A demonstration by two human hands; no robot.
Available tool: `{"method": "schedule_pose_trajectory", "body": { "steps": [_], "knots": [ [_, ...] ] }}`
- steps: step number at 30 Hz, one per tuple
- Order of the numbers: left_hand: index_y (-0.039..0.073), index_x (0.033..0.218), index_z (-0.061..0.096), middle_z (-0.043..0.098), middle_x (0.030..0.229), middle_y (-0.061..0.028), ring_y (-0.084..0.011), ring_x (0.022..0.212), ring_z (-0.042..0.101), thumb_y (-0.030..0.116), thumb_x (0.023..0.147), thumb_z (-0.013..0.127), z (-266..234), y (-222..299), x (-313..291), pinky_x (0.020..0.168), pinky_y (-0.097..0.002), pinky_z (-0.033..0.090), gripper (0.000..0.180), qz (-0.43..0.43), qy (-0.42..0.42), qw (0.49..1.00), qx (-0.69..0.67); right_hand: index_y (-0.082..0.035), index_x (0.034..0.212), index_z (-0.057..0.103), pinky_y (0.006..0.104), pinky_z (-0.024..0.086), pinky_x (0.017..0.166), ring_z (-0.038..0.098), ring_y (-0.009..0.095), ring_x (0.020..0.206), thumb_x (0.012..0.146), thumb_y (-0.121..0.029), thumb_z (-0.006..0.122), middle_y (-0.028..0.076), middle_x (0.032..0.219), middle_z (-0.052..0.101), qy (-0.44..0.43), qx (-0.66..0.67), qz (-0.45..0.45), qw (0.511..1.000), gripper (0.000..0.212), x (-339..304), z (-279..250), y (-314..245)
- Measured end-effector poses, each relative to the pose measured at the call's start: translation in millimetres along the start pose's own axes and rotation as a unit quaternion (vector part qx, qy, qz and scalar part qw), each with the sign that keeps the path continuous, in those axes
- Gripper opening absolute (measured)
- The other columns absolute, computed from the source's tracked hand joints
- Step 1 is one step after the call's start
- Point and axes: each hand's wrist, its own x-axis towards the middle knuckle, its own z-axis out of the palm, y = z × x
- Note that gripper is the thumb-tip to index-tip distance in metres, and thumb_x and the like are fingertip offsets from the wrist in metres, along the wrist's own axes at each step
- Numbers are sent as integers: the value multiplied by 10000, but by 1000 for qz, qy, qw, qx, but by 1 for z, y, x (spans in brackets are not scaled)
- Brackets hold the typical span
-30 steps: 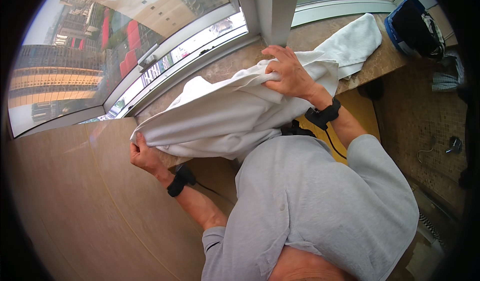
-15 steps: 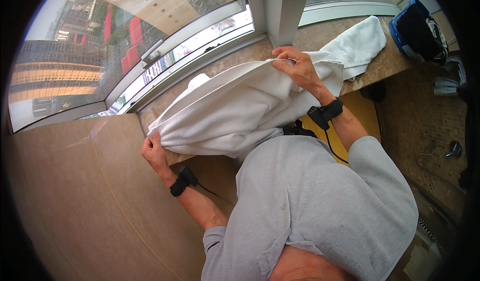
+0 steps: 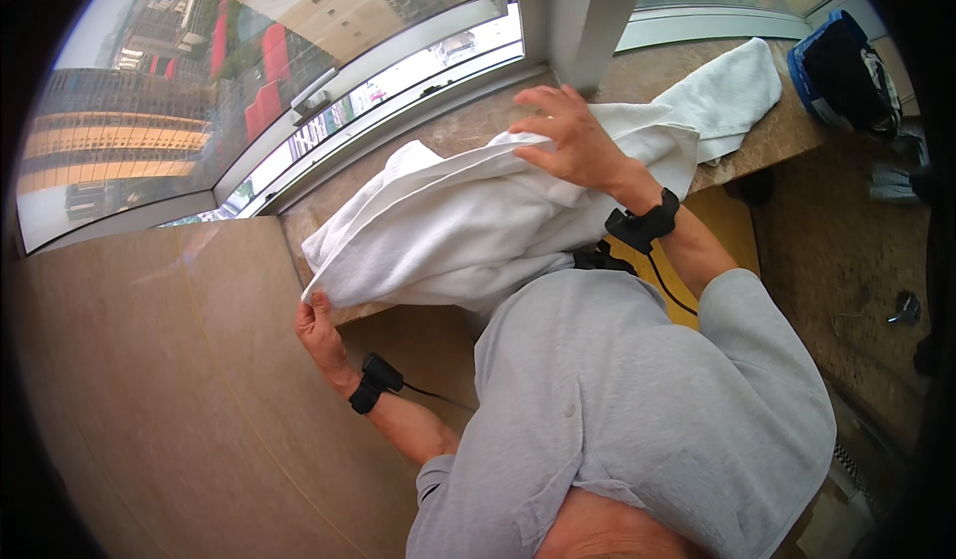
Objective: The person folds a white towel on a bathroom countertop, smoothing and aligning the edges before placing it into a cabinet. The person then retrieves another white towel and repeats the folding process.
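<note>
A large white towel (image 3: 438, 230) lies loosely folded and rumpled across the brown stone sill, its near side hanging over the edge toward my body. My left hand (image 3: 321, 332) pinches the towel's near left corner between thumb and fingers. Over the towel's upper right part is my right hand (image 3: 573, 141), its fingers spread apart with nothing gripped; I cannot tell whether it touches the cloth. Beyond that hand, a second piece of white towelling (image 3: 732, 96) rests on the sill, partly covered by the large towel's right end.
The stone sill (image 3: 478, 121) runs below a tilted-open window (image 3: 309, 101) at the left and past a white corner post (image 3: 588, 21). A blue and black bag (image 3: 841, 71) stands at the sill's right end. A tiled wall surface (image 3: 149, 360) fills the left side.
My right hand has let go of the towel's far edge and spread its fingers. The left hand, still pinching the corner, has moved slightly nearer, and the towel's raised edge has sunk.
</note>
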Motion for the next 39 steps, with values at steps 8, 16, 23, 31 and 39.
{"method": "schedule_pose_trajectory", "body": {
  "steps": [8, 16, 23, 31, 39],
  "knots": [
    [-22, 1192, 741, 671, 1059, 60, -61, 1008, 563, 227, 1111, 730, -2, 22, -13, 897, -227, 439, 262, 58, -58, 997, -14, -136, 1215, 784, 622, 364, 1222, 507, 375, 1472, 840, -250, 907, 142, 1524, 580, -65, 4, -162, 985, 411, 52, 68, -57],
    [-33, 1224, 739, 692, 1077, 19, -89, 1024, 580, 205, 1093, 750, 2, 31, -30, 925, -243, 456, 271, 76, -52, 996, -6, -163, 1332, 745, 665, 371, 1212, 520, 348, 1464, 836, -338, 900, 105, 1519, 586, -52, -48, -171, 983, 549, 79, 102, -62],
    [-24, 1189, 730, 687, 1056, 12, -101, 1006, 587, 205, 1098, 744, 4, 26, -29, 903, -245, 472, 247, 48, 3, 998, 41, -101, 911, 822, 653, 366, 1226, 557, 298, 1429, 926, -298, 826, 114, 1426, 663, -144, -17, -189, 971, 197, 78, 101, -51],
    [-55, 1184, 739, 755, 1040, -80, -129, 981, 640, 106, 1118, 683, 47, 52, -11, 896, -316, 564, 183, 258, 316, 911, 65, -88, 755, 764, 642, 324, 1258, 593, 303, 1387, 970, -277, 801, 98, 1389, 692, -142, 134, -243, 950, 289, 69, 35, -92],
    [-47, 1159, 774, 763, 1068, -23, -103, 977, 636, 123, 1093, 735, 40, 31, 3, 899, -270, 522, 186, 100, 176, 977, -66, -90, 832, 848, 638, 295, 1279, 581, 313, 1406, 943, -267, 831, 103, 1398, 699, -172, 117, -149, 967, 210, 61, 36, -72]
  ]
}}
